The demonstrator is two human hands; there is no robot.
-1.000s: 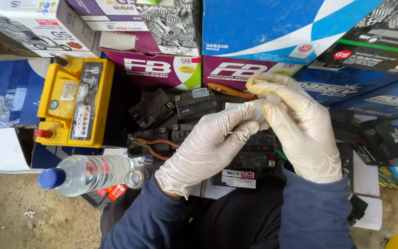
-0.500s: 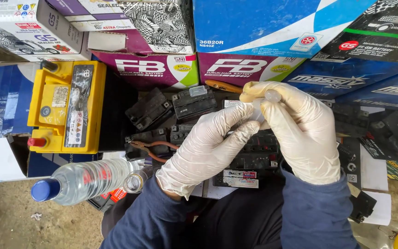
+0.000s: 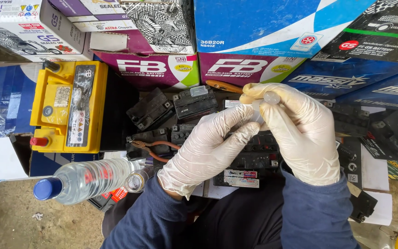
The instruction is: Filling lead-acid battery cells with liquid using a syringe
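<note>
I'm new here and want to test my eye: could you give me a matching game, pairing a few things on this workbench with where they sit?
Things:
1. yellow car battery
2. clear plastic bottle with blue cap
3. small clear plastic piece
4. orange-handled pliers

Places:
A. on the small black batteries
B. lying on its side, bottom left
C. between both gloved hands' fingertips
D. far left, below the boxes

Pairs: 1-D, 2-B, 3-C, 4-A
</note>
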